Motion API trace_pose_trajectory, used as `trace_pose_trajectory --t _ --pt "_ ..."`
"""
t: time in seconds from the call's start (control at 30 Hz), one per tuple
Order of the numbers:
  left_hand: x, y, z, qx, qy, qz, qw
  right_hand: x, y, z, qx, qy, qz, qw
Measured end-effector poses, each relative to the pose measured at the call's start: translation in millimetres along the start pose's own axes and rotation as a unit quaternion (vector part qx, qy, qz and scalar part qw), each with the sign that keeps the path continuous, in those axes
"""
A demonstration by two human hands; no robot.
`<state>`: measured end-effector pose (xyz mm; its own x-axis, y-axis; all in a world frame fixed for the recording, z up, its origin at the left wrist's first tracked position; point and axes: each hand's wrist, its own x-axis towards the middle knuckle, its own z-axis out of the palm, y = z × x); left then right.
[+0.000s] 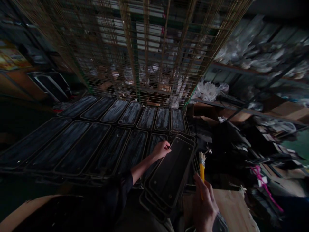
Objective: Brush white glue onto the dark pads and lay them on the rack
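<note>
My left hand (161, 149) grips the far left edge of the top black rectangular tray (172, 170) on a short stack in front of me, fingers curled over its rim. My right hand (204, 206) is closed around the yellow handle of a paintbrush (202, 167), bristles pointing up, just right of the stack. Two rows of similar black trays (96, 141), streaked with pale smears, lie side by side on a wire rack to the left and beyond.
A tall wire-grid rack (145, 48) rises behind the trays. Shelves (253, 109) cluttered with plastic bags, cardboard and dark parts fill the right side. A wooden board (231, 209) lies by my right hand. A brown curved surface (26, 209) sits at bottom left.
</note>
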<state>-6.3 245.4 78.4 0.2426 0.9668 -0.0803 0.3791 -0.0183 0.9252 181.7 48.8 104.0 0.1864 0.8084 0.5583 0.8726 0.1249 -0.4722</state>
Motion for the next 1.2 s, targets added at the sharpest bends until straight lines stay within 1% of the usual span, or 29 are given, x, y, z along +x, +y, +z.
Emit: trace_pose_trajectory --t 0.07,0.13,0.17,0.27,0.3,0.37,0.43,0.5,0.57,0.67,0.73,0.8,0.87,0.9,0.97,1.07,1.13,1.2 --pt "-18 0 -5.3 0.031 0.035 0.001 0.999 6 3 -3 0.014 -0.022 0.005 1.0" --pt "-47 0 -14.9 0.081 0.058 0.007 0.995 17 5 -6 0.021 -0.043 0.001 0.999" --pt "-65 -1 -20.2 0.11 0.057 0.01 0.992 23 6 -7 0.022 -0.058 -0.007 0.998" --pt "-118 -6 -33.0 0.157 0.014 0.019 0.987 44 10 -7 0.015 -0.095 -0.048 0.994" --pt "-133 -9 -35.3 0.169 0.016 0.017 0.985 52 12 -5 0.005 -0.101 -0.065 0.993" --pt "-158 -14 -36.7 0.193 0.035 0.01 0.98 66 17 1 -0.026 -0.105 -0.095 0.99" --pt "-173 -19 -34.4 0.214 0.053 0.0 0.975 78 22 9 -0.065 -0.107 -0.11 0.986" --pt "-182 -21 -30.3 0.229 0.055 -0.007 0.972 87 26 16 -0.093 -0.117 -0.114 0.982" --pt "-185 -23 -26.6 0.242 0.049 -0.011 0.969 89 29 21 -0.107 -0.13 -0.115 0.979" --pt "-187 -22 -23.7 0.252 0.047 -0.01 0.967 78 26 20 -0.12 -0.152 -0.118 0.974" --pt "-188 -19 -23.6 0.257 0.061 -0.015 0.964 65 19 12 -0.117 -0.172 -0.124 0.97" --pt "-191 -15 -24.1 0.269 0.067 -0.025 0.961 51 10 0 -0.094 -0.2 -0.129 0.967" --pt "-194 -9 -24.3 0.281 0.047 -0.04 0.958 44 2 -13 -0.061 -0.223 -0.127 0.965" --pt "-195 -7 -24.1 0.286 0.031 -0.047 0.957 43 -2 -19 -0.046 -0.224 -0.123 0.966" --pt "-197 -3 -23.5 0.291 0.009 -0.06 0.955 50 -5 -24 -0.029 -0.204 -0.116 0.972" --pt "-195 -1 -22.5 0.289 -0.009 -0.082 0.954 70 1 -16 -0.034 -0.164 -0.114 0.979" --pt "-192 -3 -22.5 0.279 -0.023 -0.099 0.955 81 10 -5 -0.053 -0.164 -0.129 0.976" --pt "-189 -5 -23.0 0.262 -0.032 -0.109 0.958 83 20 2 -0.075 -0.18 -0.152 0.969"
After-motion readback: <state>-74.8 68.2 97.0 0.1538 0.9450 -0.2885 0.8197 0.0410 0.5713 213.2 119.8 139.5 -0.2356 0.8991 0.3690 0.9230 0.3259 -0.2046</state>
